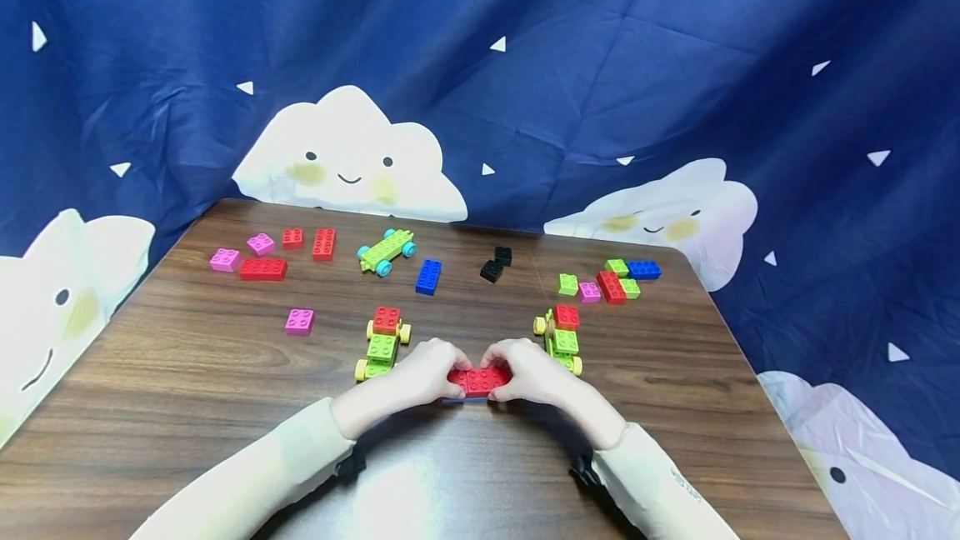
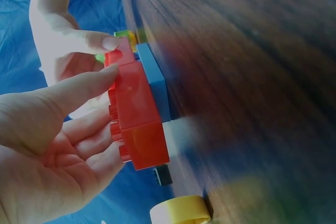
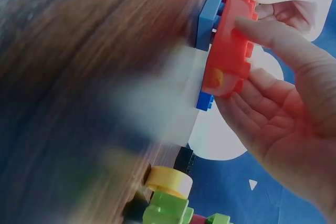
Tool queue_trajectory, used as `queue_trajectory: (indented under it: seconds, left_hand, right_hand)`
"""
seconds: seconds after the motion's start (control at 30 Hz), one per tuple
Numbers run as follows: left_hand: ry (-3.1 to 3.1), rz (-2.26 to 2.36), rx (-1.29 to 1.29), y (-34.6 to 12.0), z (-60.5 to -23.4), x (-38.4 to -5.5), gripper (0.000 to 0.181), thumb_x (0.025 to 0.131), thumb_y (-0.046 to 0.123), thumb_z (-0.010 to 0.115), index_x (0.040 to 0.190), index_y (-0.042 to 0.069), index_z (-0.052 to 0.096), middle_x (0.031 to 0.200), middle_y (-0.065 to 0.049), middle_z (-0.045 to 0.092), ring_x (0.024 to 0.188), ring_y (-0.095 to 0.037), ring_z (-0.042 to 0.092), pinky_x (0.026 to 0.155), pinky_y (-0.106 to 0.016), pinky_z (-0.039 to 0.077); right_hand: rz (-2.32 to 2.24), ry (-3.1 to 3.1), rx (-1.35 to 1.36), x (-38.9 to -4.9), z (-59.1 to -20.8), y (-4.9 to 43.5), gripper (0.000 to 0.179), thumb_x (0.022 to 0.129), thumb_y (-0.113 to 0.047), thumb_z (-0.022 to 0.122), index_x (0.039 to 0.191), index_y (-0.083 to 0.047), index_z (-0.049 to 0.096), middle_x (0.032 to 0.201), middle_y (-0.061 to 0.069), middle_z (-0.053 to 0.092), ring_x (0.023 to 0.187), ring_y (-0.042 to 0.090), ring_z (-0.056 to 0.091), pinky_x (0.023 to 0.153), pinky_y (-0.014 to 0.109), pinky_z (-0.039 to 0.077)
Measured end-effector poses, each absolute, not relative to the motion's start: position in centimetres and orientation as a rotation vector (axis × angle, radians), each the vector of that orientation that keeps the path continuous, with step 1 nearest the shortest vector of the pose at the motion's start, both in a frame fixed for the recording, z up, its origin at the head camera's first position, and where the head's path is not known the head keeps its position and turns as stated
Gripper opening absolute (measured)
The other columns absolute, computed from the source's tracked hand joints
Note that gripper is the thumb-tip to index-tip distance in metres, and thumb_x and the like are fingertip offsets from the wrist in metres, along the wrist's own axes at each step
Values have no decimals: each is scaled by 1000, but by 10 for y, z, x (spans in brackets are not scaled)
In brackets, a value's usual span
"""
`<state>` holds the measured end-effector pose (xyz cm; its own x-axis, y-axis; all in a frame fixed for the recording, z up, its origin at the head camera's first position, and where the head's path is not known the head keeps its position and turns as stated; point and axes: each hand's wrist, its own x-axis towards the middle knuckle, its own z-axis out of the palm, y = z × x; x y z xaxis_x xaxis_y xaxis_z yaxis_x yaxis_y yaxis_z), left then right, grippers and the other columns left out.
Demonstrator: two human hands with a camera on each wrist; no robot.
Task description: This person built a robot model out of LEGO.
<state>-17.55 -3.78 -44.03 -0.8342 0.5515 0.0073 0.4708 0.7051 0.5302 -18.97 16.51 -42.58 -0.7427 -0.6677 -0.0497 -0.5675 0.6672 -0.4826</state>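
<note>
Two red bricks sit side by side over a blue brick [image 2: 155, 82] in front of me. My left hand [image 1: 431, 369] pinches the left red brick [image 2: 137, 98], its thumb on the near side and its fingers at the far side. My right hand [image 1: 528, 369] holds the right red brick [image 3: 231, 40] the same way. In the right wrist view, blue studs show in a narrow gap beneath the red bricks. Beside the hands stand a left toy car [image 1: 382, 348] and a right toy car [image 1: 565, 342], both with yellow wheels and green and red bricks.
Farther back are a green wheeled base [image 1: 387, 251], a loose blue brick [image 1: 428, 277] and black bricks [image 1: 492, 271]. Red and pink bricks [image 1: 300, 322] lie at the left. Another group, including a long red brick [image 1: 611, 287], lies at the right. A blue curtain [image 1: 525, 90] hangs behind the table.
</note>
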Motion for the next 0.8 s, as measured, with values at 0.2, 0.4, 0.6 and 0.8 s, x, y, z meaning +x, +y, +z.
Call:
queue_trajectory:
  seconds: [0.2, 0.4, 0.6, 0.8]
  left_hand:
    - [2765, 797, 831, -38, -440, -175, 29, 77, 18, 83, 104, 9, 76, 98, -1, 76, 92, -16, 67, 79, -36, 52]
    - [2748, 822, 819, -38, -442, -174, 31, 77, 18, 83, 106, 8, 76, 99, -2, 76, 92, -16, 67, 78, -36, 52]
    - [2753, 824, 816, -38, -442, -175, 30, 77, 18, 83, 105, 8, 76, 98, -2, 76, 91, -17, 68, 77, -36, 52]
    - [2751, 821, 819, -38, -442, -175, 29, 76, 18, 83, 103, 8, 76, 98, -2, 76, 92, -18, 68, 78, -37, 52]
  right_hand:
    - [-653, 2669, -1034, -190, -427, 160, 27, 72, -15, 82, 95, -11, 69, 85, -5, 66, 71, 5, 51, 63, 18, 43]
    - [-639, 2697, -1049, -189, -428, 158, 25, 73, -17, 84, 93, -10, 72, 84, -4, 68, 70, 5, 52, 63, 18, 43]
    - [-651, 2704, -1037, -189, -428, 157, 26, 71, -17, 86, 93, -9, 74, 86, -2, 72, 72, 5, 55, 64, 18, 45]
    - [-655, 2719, -998, -188, -427, 154, 28, 69, -17, 87, 93, -9, 75, 85, -1, 72, 70, 5, 54, 61, 17, 43]
